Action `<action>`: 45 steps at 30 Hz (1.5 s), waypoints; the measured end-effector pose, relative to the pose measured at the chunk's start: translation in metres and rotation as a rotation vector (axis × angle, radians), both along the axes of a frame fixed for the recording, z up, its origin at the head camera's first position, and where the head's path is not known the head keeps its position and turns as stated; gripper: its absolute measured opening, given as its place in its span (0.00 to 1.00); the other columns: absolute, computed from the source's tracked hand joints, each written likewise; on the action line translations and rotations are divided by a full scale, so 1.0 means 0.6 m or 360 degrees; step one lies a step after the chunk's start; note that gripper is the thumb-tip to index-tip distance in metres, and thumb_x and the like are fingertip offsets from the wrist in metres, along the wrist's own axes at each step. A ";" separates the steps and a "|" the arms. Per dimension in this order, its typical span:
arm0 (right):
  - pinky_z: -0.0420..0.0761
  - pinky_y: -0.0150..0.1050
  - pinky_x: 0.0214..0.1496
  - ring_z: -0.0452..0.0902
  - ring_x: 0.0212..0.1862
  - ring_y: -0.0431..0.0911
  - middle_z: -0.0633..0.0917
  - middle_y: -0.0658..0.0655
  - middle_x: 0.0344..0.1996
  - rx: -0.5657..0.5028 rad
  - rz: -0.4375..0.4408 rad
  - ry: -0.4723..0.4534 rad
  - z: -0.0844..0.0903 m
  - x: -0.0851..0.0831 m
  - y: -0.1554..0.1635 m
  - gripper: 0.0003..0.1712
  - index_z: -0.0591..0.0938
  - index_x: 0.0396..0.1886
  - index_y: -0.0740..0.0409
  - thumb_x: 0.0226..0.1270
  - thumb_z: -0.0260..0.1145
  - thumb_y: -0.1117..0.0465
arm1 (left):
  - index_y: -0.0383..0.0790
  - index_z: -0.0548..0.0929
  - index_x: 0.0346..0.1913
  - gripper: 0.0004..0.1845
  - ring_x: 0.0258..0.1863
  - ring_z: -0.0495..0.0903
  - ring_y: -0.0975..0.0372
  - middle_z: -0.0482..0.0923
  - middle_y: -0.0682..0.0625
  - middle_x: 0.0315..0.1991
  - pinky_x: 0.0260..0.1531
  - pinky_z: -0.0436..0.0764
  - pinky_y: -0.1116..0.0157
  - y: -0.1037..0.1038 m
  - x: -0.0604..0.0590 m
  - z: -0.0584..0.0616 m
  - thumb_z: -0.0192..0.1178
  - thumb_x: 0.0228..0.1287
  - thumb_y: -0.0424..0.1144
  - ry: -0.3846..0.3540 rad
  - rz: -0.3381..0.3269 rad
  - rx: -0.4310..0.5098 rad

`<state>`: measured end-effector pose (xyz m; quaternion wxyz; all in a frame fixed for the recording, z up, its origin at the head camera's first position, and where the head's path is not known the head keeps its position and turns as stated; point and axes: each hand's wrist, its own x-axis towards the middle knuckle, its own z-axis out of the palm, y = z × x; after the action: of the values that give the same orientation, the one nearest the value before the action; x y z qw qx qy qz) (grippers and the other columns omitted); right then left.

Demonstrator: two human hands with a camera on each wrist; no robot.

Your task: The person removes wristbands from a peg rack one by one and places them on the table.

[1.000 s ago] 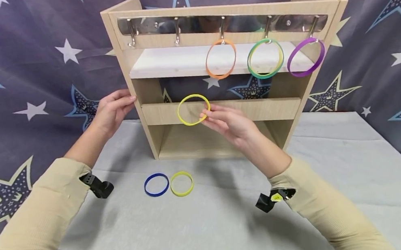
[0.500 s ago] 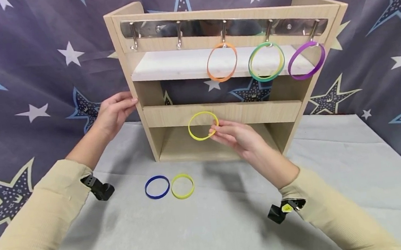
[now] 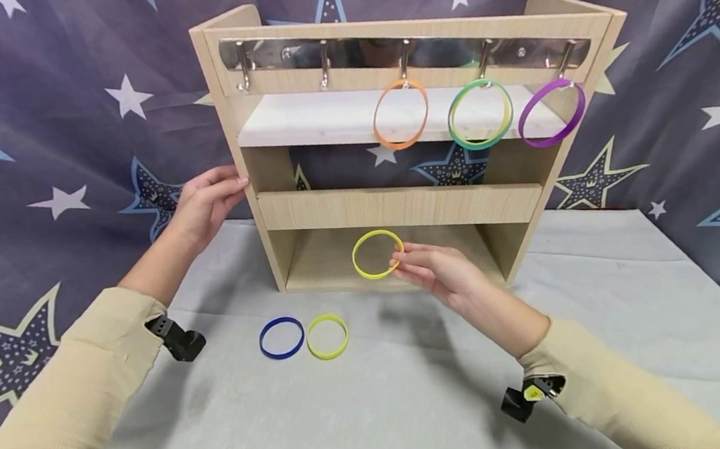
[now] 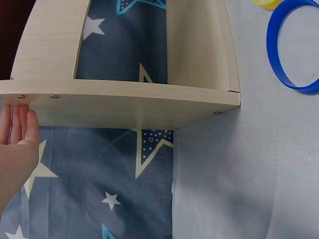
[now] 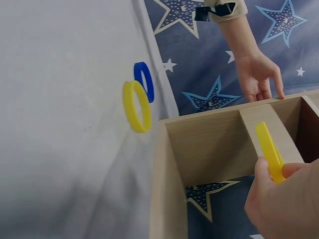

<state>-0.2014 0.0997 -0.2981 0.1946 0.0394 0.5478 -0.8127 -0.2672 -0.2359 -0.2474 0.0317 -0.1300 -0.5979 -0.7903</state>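
Observation:
A thin yellow silicone wristband [image 3: 375,276] is pinched at its right side between the thumb and fingers of my right hand [image 3: 447,277], upright before the lower opening of the wooden shelf unit [image 3: 400,205]. In the right wrist view that wristband [image 5: 270,152] appears edge-on. My left hand [image 3: 203,204] touches the unit's left side; in the left wrist view, the fingers [image 4: 24,122] lie straight against the side panel. A blue wristband [image 3: 284,356] and another yellow wristband [image 3: 329,356] lie side by side on the table, left of my right hand.
A metal hook rail [image 3: 368,52] runs along the unit's top. From its hooks hang an orange wristband [image 3: 394,146], a green wristband [image 3: 480,145] together with a yellow one, and a purple wristband [image 3: 576,120]. The two left hooks are bare. A starred cloth [image 3: 81,137] hangs behind.
My right hand has moved down and slightly right with the yellow wristband, from the middle crossbar to the lower opening. My left hand stays against the unit's side.

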 end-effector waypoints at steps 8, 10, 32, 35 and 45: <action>0.85 0.28 0.44 0.84 0.34 0.38 0.83 0.51 0.29 0.0068 0.0031 0.0000 -0.030 0.005 0.008 0.29 0.57 0.68 0.78 0.69 0.50 0.76 | 0.38 0.82 0.38 0.05 0.41 0.83 0.66 0.81 0.51 0.39 0.48 0.80 0.76 0.001 0.001 0.001 0.58 0.64 0.28 -0.0009 0.0006 -0.0012; 0.85 0.29 0.44 0.84 0.34 0.38 0.83 0.52 0.29 0.0082 0.0036 -0.0007 -0.036 0.007 0.010 0.30 0.57 0.68 0.79 0.68 0.50 0.77 | 0.39 0.82 0.37 0.05 0.41 0.83 0.66 0.82 0.51 0.39 0.48 0.80 0.76 0.001 0.001 0.002 0.58 0.64 0.27 -0.0008 0.0006 -0.0009; 0.85 0.30 0.46 0.84 0.35 0.39 0.84 0.52 0.28 0.0270 0.0177 -0.0112 -0.122 0.029 0.021 0.26 0.62 0.63 0.83 0.67 0.54 0.75 | 0.37 0.82 0.38 0.04 0.42 0.83 0.65 0.82 0.51 0.39 0.48 0.80 0.75 0.003 0.000 0.000 0.59 0.63 0.28 -0.0011 0.0010 0.0017; 0.85 0.30 0.46 0.84 0.35 0.39 0.84 0.51 0.27 0.0287 0.0194 -0.0112 -0.132 0.032 0.018 0.25 0.63 0.61 0.83 0.67 0.54 0.75 | 0.37 0.82 0.37 0.04 0.41 0.83 0.65 0.82 0.51 0.39 0.48 0.80 0.75 0.004 -0.001 -0.002 0.59 0.63 0.28 -0.0013 0.0010 0.0014; 0.86 0.34 0.47 0.84 0.34 0.41 0.86 0.57 0.29 0.0434 0.0142 -0.0152 -0.144 0.039 -0.010 0.22 0.70 0.58 0.80 0.64 0.57 0.76 | 0.38 0.83 0.37 0.04 0.42 0.83 0.65 0.82 0.52 0.39 0.51 0.79 0.73 0.004 0.002 0.002 0.60 0.63 0.28 -0.0024 0.0036 -0.0002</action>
<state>-0.1782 0.0937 -0.3843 0.2493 0.0797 0.6445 -0.7184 -0.2662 -0.2332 -0.2464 0.0360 -0.1172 -0.6000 -0.7906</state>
